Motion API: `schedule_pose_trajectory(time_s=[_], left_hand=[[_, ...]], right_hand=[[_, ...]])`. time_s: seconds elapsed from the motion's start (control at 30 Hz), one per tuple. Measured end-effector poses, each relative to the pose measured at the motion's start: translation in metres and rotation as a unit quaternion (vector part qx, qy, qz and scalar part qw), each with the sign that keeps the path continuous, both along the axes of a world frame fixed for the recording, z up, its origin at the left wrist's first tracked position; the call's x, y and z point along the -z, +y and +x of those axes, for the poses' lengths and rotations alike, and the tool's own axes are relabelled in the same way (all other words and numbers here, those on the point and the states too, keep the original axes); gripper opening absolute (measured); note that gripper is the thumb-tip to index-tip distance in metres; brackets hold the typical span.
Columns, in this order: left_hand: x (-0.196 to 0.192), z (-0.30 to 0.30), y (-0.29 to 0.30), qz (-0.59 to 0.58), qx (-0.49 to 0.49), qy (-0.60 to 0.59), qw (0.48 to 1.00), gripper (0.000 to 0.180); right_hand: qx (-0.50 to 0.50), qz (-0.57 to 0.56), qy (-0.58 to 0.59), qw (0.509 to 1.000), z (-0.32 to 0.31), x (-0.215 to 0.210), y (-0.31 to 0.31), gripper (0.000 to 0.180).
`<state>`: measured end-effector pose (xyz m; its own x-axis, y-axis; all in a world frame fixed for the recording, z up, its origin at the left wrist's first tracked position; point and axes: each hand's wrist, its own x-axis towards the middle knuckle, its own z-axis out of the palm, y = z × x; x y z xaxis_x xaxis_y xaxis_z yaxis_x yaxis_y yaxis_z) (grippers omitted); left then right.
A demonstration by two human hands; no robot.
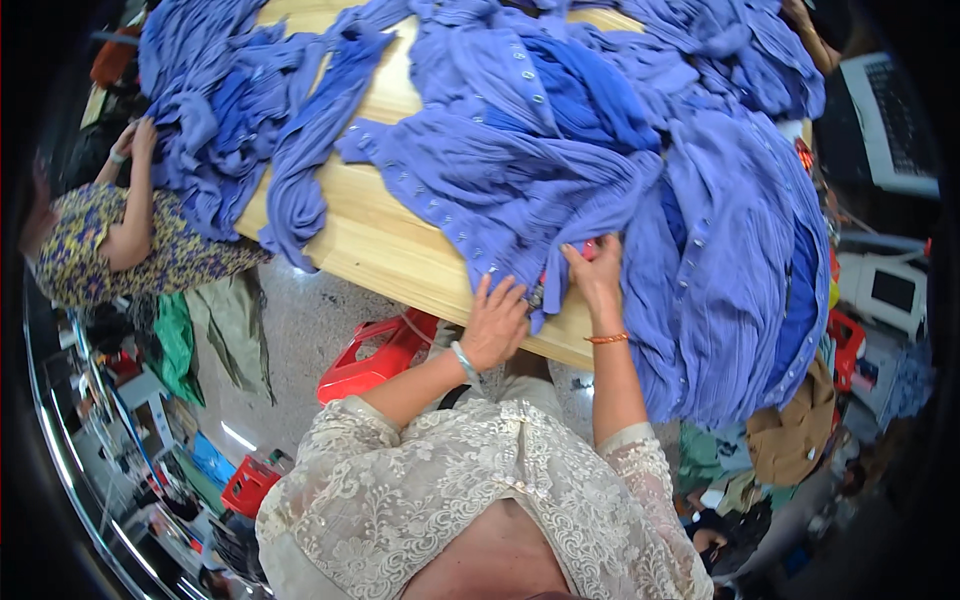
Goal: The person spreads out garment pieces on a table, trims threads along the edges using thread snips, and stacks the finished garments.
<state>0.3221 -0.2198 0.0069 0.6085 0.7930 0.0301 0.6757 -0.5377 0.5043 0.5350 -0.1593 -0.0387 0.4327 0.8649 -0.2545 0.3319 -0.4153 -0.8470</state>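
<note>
Crowded workroom, dark and curved toward the rim, with a speckled grey floor at centre left. Across the upper half of the frame, a pale wooden table with smooth, lengthwise grain and a straight near edge, mostly buried in cloth. Below that edge, at centre left, a glossy red plastic stool; farther down, at lower left, a red crate. At the right edge, a boxy white machine with a dark panel; beneath it, a slumped brown cloth.

At upper left, a co-worker in a flower-patterned top, both hands at a crinkled heap of periwinkle cloth.

In the middle of the table, a periwinkle garment, finely pleated and soft, with small shiny round fasteners along its borders and a smoother, deeper blue layer inside. At right, a similar garment hanging over the edge in long folds.

At centre, left hand flat on the garment's near corner, fingers extended and slightly apart, gripping nothing visible. Just right of it, right hand with thumb and fingers curved around a small red object, mostly covered; cannot tell its kind or the firmness of the hold.
</note>
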Motion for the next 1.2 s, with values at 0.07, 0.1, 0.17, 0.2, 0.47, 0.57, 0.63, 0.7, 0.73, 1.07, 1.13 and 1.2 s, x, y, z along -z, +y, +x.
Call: schedule_pose_trajectory(time_s=[0.07,0.1,0.17,0.2,0.47,0.57,0.63,0.7,0.73,1.07,1.13,1.2], left_hand=[[-0.001,0.01,-0.001,-0.014,-0.036,-0.054,0.998,0.036],[-0.001,0.01,-0.003,-0.024,-0.047,-0.041,0.998,0.037],[-0.005,0.013,-0.004,-0.045,-0.056,-0.03,0.997,0.039],[-0.008,0.013,-0.007,-0.076,-0.064,-0.035,0.994,0.04],[-0.018,0.021,-0.024,-0.445,-0.045,-0.198,0.872,0.044],[-0.018,0.029,-0.033,-0.549,-0.043,-0.291,0.782,0.037],[-0.039,0.032,-0.034,-0.527,-0.013,-0.322,0.786,0.032],[-0.047,0.036,-0.042,-0.506,0.012,-0.333,0.796,0.032],[-0.043,0.039,-0.05,-0.512,0.018,-0.34,0.789,0.033],[-0.046,0.067,-0.059,-0.528,0.036,-0.252,0.81,0.038],[-0.045,0.069,-0.061,-0.521,0.024,-0.253,0.815,0.036],[-0.045,0.068,-0.06,-0.485,0.014,-0.264,0.834,0.036]], right_hand=[[0.034,-0.077,0.141,0.986,0.008,0.003,-0.003,0.048],[0.043,-0.106,0.204,0.972,0.005,-0.011,-0.004,0.043],[0.069,-0.175,0.288,0.939,0.005,-0.041,-0.009,0.03],[0.077,-0.169,0.311,0.932,0.007,-0.048,-0.014,0.029],[-0.019,-0.093,0.369,0.925,0.022,-0.088,-0.063,0.031],[0.047,-0.022,0.363,0.93,0.006,-0.115,-0.07,0.038],[0.033,0.002,0.324,0.945,0.033,-0.095,-0.096,0.043],[0.072,-0.016,0.314,0.947,0.031,-0.111,-0.112,0.046],[0.095,-0.012,0.312,0.945,0.016,-0.126,-0.116,0.049],[-0.085,-0.241,-0.267,0.929,0.017,-0.185,-0.115,0.042],[-0.064,-0.244,-0.222,0.942,0.021,-0.179,-0.112,0.044],[-0.082,-0.243,-0.202,0.945,0.027,-0.175,-0.109,0.044]])
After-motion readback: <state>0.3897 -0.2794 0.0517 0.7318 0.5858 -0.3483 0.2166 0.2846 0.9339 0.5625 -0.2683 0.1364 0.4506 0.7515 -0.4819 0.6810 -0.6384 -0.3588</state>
